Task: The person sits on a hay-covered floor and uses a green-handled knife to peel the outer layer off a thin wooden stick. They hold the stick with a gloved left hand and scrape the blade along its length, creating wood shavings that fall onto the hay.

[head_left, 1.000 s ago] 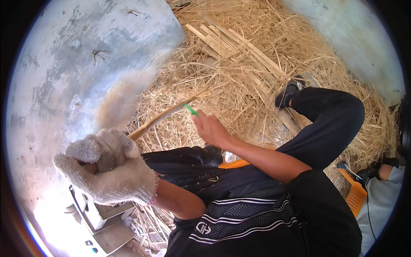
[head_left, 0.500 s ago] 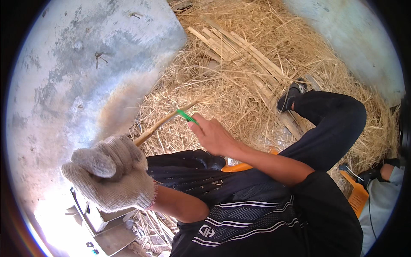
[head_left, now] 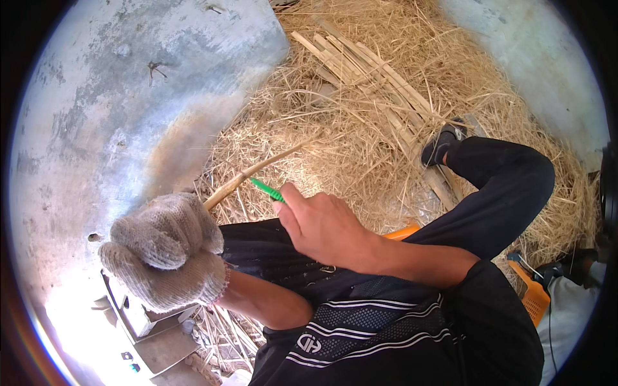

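Note:
My left hand [head_left: 164,248], in a grey knitted work glove, is closed around the near end of a tapered bamboo strip [head_left: 273,157]. The strip slants up and away to the right over the straw-like litter. In the fingers of my bare right hand [head_left: 331,231] is a slim green tool [head_left: 267,190] with a ridged grip. Its tip lies close to the middle of the strip; whether they touch I cannot tell. My right palm hides the tool's other end, so its exact kind does not show.
Shavings [head_left: 302,116] cover the floor between two pale, worn walls [head_left: 167,58]. Beyond my legs lies a stack of long flat strips [head_left: 380,74]. Orange plastic [head_left: 402,232] shows beside my thigh. At right are an orange plastic seat [head_left: 535,301] and another person's grey-clothed leg [head_left: 570,315].
My right hand has drawn down and toward me, bringing the green tool's tip nearer to my gloved left hand along the strip. The left hand keeps its hold on the bamboo strip.

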`<action>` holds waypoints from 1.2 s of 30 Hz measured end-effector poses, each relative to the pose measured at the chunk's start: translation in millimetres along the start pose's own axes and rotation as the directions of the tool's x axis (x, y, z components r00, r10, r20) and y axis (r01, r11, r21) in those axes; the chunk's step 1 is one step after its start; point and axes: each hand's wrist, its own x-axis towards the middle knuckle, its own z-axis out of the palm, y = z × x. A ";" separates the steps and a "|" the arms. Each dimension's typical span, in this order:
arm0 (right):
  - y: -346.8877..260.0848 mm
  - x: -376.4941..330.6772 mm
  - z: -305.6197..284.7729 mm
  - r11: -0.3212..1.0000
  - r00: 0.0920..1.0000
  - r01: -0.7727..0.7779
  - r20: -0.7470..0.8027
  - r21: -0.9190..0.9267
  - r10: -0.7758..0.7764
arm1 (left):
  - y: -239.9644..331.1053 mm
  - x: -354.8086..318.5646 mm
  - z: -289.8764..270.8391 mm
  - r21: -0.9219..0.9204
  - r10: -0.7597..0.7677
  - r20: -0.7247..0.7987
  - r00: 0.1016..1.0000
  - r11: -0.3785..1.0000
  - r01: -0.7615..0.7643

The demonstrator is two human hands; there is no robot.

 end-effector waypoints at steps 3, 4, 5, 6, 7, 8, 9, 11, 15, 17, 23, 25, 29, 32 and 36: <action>33.7 9.7 15.1 0.998 0.999 0.003 -0.053 -0.066 -0.007 | 0.0 -1.3 8.9 0.003 0.019 -0.178 0.984 1.000 -0.019; 46.2 16.0 17.8 0.995 0.996 -0.008 -0.088 -0.100 -0.001 | -0.4 0.0 9.1 0.021 0.030 -0.211 0.977 0.999 -0.026; 39.9 15.1 17.8 1.000 0.998 -0.026 -0.065 0.007 0.027 | -0.9 -0.7 8.8 0.049 0.040 -0.246 0.969 0.998 -0.029; 36.6 15.3 16.9 1.000 0.997 -0.018 -0.073 -0.012 0.017 | -1.0 -1.1 8.7 0.076 0.051 -0.280 0.959 0.997 -0.031; 34.0 15.7 15.8 0.999 0.997 -0.011 -0.082 -0.032 0.009 | 0.0 -1.8 9.3 0.058 0.048 -0.270 0.962 0.998 -0.034; 30.8 14.0 15.7 0.999 0.996 -0.011 -0.093 -0.051 0.006 | 1.8 -4.3 9.4 0.038 0.040 -0.258 0.965 0.999 -0.031; 21.3 12.3 11.9 0.999 0.995 0.031 -0.091 -0.038 -0.035 | 1.8 -3.3 9.6 0.019 0.043 -0.241 0.969 0.999 -0.039; 1.2 -2.7 6.7 0.996 0.993 0.093 -0.076 -0.012 -0.093 | 0.5 -0.5 8.5 -0.014 0.045 -0.188 0.981 0.999 -0.049; 58.9 20.6 22.1 0.993 0.993 -0.113 -0.047 -0.040 0.111 | -2.7 2.3 16.9 0.126 0.080 -0.297 0.951 0.991 -0.044; 60.8 21.9 21.7 0.992 0.993 -0.111 -0.050 -0.059 0.108 | -4.5 2.1 13.6 0.120 0.077 -0.332 0.940 0.992 -0.039; 4.8 3.6 4.9 0.989 0.987 0.149 -0.053 -0.004 -0.149 | -2.3 -2.2 8.4 0.027 0.039 -0.194 0.980 0.999 -0.034; 90.3 28.0 40.5 0.987 0.999 0.012 -0.027 -0.163 -0.017 | -1.6 -0.3 7.1 0.033 0.038 -0.203 0.978 0.999 -0.032; 122.3 35.8 41.2 0.979 0.981 -0.193 -0.034 -0.063 0.191 | -3.8 0.8 13.3 0.059 0.055 -0.243 0.968 0.997 -0.041; 63.8 26.3 21.4 0.997 0.997 -0.072 -0.004 0.008 0.072 | -1.3 -3.1 6.4 0.105 0.059 -0.210 0.976 0.994 -0.037; 83.7 25.3 31.8 1.000 1.000 0.006 -0.020 -0.020 -0.006 | -0.6 -2.3 1.4 0.012 0.046 -0.124 0.991 0.999 -0.044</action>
